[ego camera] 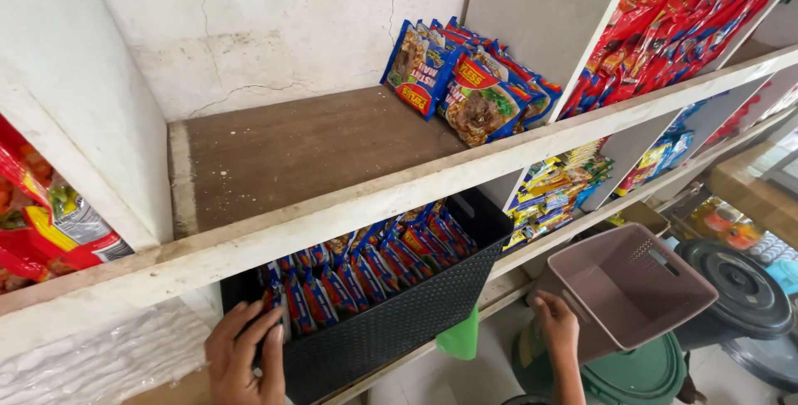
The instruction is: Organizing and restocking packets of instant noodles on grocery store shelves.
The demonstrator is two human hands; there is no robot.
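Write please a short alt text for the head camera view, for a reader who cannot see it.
A left hand grips the corner of a black basket full of blue snack packets under a wooden shelf. The right hand holds an empty mauve basket.

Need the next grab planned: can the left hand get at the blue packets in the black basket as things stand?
Probably yes. The left hand already rests on the black basket at its near corner, beside the blue packets; the basket is open-topped, though the shelf edge overhangs.

Blk woven basket [391,334], blue pkts [366,268]
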